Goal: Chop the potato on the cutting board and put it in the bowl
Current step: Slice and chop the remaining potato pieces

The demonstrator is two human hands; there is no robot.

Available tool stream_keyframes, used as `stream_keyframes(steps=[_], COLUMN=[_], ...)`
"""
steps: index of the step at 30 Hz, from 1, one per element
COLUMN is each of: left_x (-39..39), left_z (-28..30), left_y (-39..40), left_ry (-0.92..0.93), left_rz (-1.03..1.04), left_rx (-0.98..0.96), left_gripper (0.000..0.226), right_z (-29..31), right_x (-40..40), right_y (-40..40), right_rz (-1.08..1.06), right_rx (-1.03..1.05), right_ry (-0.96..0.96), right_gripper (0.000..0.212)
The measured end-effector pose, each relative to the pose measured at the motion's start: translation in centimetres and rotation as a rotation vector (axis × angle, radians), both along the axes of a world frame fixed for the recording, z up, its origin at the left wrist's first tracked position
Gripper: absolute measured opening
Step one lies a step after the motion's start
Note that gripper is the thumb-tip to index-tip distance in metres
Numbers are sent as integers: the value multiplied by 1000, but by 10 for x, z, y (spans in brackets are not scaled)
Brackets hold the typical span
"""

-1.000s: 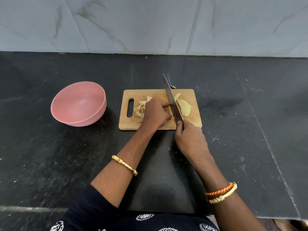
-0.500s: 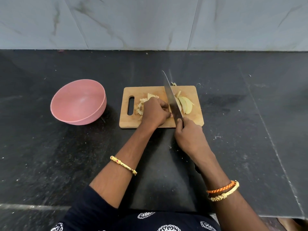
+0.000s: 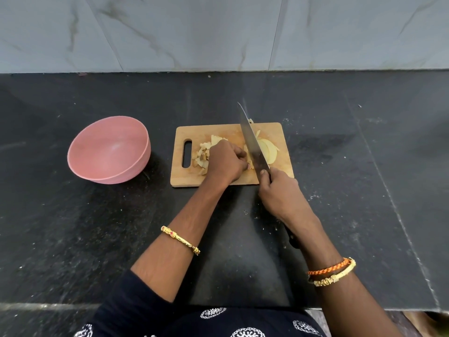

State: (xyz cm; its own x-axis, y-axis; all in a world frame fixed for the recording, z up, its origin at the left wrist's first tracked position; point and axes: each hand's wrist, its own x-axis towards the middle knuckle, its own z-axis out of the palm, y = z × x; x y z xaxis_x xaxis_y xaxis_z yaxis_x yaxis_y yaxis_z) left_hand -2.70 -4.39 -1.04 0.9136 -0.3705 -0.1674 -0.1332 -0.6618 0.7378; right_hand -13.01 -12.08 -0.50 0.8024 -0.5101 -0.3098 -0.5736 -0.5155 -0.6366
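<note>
The left hand [image 3: 226,161] is curling over the potato [image 3: 250,156] mid-board [image 3: 218,132] to steady it, while the right hand [image 3: 279,193] is gripping the knife [image 3: 252,142]; the bowl [image 3: 109,152] is waiting toward the desk's [image 3: 73,239] left edge.

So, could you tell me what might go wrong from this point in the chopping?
The left hand holds potato right beside the knife blade, so a slip could nick its fingers. Slices lie near the cutting board edge and could be pushed off. The pink bowl is still empty.
</note>
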Motion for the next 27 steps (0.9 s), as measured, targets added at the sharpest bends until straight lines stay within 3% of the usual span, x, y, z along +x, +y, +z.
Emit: stream_keyframes(steps=[27], left_x=[-7], left_z=[4], left_y=[1], left_ry=[-18], left_rz=[40], left_rx=[-23], left_gripper=[23], right_z=[9], right_x=[-57], right_y=[4], right_rz=[34], right_rx=[21], right_ry=[195], right_gripper=[35])
